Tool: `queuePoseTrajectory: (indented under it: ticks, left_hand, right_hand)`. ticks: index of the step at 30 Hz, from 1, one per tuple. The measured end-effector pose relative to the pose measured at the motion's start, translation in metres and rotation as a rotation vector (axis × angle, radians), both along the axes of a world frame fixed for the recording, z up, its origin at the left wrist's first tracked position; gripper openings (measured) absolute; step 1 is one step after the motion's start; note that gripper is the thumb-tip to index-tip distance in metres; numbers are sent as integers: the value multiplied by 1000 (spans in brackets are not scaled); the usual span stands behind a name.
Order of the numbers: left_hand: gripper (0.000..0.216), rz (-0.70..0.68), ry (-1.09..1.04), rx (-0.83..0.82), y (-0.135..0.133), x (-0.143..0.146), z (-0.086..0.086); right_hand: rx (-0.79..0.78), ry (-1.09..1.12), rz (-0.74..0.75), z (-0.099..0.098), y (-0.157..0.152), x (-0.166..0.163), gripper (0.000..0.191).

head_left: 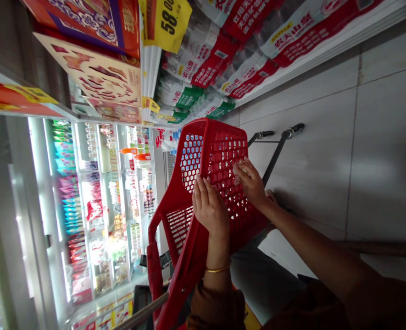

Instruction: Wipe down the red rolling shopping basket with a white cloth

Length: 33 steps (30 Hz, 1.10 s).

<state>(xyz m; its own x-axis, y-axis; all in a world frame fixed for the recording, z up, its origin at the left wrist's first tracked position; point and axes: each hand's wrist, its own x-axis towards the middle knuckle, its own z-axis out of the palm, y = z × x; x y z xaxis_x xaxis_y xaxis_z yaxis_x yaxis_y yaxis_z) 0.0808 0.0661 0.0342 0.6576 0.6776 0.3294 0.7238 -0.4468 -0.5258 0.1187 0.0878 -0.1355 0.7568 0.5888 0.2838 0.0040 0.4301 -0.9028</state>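
The whole view is turned on its side, with the floor at the right. A red plastic shopping basket (pixel 219 146) with a perforated mesh wall fills the middle. My left hand (pixel 209 208), a gold bangle on its wrist, lies on the basket's side with fingers together and hooked over its edge. My right hand (pixel 251 181) presses on the mesh wall a little further along, fingers bent into the holes. Nothing shows inside the basket.
A dark metal handle frame with black grips (pixel 285 133) sticks out beyond the basket. Shrink-wrapped packs of bottled water (pixel 223 59) lie stacked along the top beside a yellow price tag (pixel 164 20). A lit refrigerated display case (pixel 102 206) is at the left, grey floor tiles (pixel 361 137) at the right.
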Motion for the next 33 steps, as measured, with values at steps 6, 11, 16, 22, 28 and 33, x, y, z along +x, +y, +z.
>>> queuePoseTrajectory:
  ticks: [6,11,16,22,28,33]
  left_hand:
    - [39,-69,-18,58,3,0,-1]
    - [39,-41,-82,19,0,4,-1]
    - [39,-58,-139,6,-3,10,-2]
    - [37,-109,-161,73,-3,14,-4]
    - [35,-136,-146,140,1,14,-5]
    - [34,-98,-102,143,0,15,1]
  right_hand:
    - [-2,35,-36,6,-1,4,44]
    - [145,28,-4,53,4,13,45]
    - [227,-31,97,88,4,17,40]
    - [201,-95,150,77,3,14,37]
    - [185,-87,89,55,4,12,38]
    - [123,-33,56,37,4,10,37]
